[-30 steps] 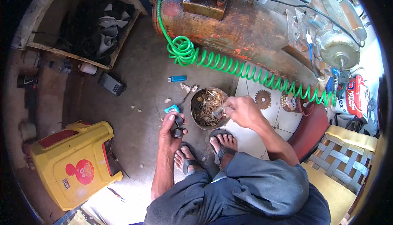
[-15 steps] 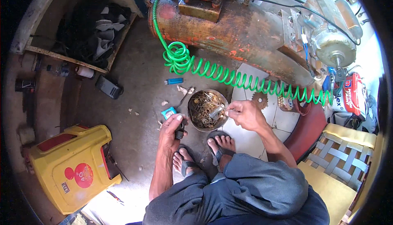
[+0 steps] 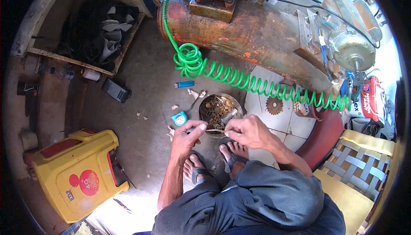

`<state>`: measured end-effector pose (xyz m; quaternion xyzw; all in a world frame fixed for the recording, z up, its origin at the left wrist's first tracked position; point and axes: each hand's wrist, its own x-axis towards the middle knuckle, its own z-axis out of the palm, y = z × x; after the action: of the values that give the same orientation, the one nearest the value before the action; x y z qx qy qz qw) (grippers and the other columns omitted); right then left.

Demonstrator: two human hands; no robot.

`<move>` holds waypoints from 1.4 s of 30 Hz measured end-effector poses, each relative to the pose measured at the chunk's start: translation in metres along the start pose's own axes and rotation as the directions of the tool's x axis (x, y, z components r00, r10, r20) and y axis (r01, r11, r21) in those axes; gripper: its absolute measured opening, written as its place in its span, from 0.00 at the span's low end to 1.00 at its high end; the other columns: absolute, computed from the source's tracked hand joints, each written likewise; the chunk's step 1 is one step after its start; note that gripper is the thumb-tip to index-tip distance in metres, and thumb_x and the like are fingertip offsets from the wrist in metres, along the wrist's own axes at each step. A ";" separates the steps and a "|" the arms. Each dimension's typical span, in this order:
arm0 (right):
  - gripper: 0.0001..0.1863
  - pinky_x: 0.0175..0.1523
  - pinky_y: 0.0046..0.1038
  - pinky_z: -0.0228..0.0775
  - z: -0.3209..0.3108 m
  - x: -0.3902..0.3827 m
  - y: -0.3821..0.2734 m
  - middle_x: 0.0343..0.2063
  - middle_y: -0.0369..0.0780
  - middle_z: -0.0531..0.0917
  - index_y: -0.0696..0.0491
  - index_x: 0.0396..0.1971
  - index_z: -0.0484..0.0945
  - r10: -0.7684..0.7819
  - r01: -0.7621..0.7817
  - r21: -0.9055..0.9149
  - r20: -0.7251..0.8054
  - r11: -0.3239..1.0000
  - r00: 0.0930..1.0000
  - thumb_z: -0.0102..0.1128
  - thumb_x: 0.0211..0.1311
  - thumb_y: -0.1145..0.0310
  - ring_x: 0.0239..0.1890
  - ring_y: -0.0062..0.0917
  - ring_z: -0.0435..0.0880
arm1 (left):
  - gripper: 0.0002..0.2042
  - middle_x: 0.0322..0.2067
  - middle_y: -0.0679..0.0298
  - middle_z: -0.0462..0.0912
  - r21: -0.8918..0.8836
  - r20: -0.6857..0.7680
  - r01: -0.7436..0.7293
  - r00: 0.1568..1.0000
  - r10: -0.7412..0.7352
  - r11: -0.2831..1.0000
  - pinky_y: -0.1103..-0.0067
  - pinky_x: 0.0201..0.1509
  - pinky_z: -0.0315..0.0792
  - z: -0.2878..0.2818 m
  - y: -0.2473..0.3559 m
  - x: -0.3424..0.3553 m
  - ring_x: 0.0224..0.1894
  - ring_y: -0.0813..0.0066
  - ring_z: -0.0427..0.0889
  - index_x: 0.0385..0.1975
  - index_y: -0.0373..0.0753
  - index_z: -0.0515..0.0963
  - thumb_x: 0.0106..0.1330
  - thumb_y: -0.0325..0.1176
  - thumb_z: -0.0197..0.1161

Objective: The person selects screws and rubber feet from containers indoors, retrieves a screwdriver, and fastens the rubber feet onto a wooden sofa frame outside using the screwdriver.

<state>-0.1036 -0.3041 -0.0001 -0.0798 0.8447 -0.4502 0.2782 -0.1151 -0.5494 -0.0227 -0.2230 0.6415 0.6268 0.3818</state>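
Note:
My left hand [image 3: 187,138] and my right hand [image 3: 249,132] meet over the near edge of a round metal tin [image 3: 202,116]. Between their fingertips runs a thin, rod-like metal piece [image 3: 215,130], pinched at both ends; its exact kind is too small to make out. Part of a dark piece shows in my left fingers, mostly hidden by them. Rusty screws and nails [image 3: 216,109] fill the tin, with a small clear plastic bag [image 3: 230,115] on top. A turquoise tape measure [image 3: 179,118] lies on the floor just beyond my left hand.
A green coiled hose [image 3: 231,77] hangs in front of a rusty compressor tank [image 3: 252,38]. Nearby lie a blue lighter [image 3: 184,84], a circular saw blade [image 3: 274,105] and a black device [image 3: 115,90]. A yellow plastic stool [image 3: 55,166] sits left, a strap-woven chair [image 3: 357,162] right.
My right hand has moved from the tin's right side toward me and left, meeting my left hand. A thin metal piece now spans both hands. The dark piece in my left hand shows less.

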 end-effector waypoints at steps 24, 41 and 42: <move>0.10 0.36 0.40 0.75 -0.029 0.031 0.018 0.25 0.48 0.84 0.51 0.38 0.84 0.230 -0.283 -0.117 -0.341 0.952 0.911 0.59 0.64 0.62 0.28 0.40 0.85 | 0.11 0.35 0.66 0.82 -0.628 -0.210 -0.069 0.974 -0.084 0.775 0.79 0.29 0.75 -0.033 -0.035 0.013 0.35 0.76 0.78 0.40 0.41 0.79 0.67 0.41 0.65; 0.19 0.43 0.44 0.79 0.026 0.058 0.037 0.34 0.49 0.86 0.50 0.45 0.84 -0.019 0.110 -0.503 0.184 0.857 0.983 0.56 0.53 0.75 0.34 0.44 0.86 | 0.11 0.37 0.65 0.82 -0.583 -0.186 -0.020 0.976 -0.110 0.812 0.79 0.29 0.75 -0.034 -0.039 0.012 0.35 0.77 0.78 0.41 0.40 0.78 0.69 0.40 0.63; 0.19 0.43 0.43 0.78 0.011 0.062 0.023 0.33 0.49 0.86 0.48 0.46 0.84 0.056 0.135 -0.440 0.393 0.888 0.918 0.55 0.53 0.75 0.35 0.43 0.87 | 0.11 0.38 0.64 0.82 -0.562 -0.196 -0.010 0.973 -0.121 0.827 0.79 0.29 0.74 -0.038 -0.041 0.010 0.36 0.76 0.78 0.42 0.40 0.77 0.69 0.41 0.63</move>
<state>-0.1467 -0.3225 -0.0485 -0.2498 0.8512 -0.2184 0.4066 -0.0980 -0.5897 -0.0590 -0.4123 0.4619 0.7465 0.2437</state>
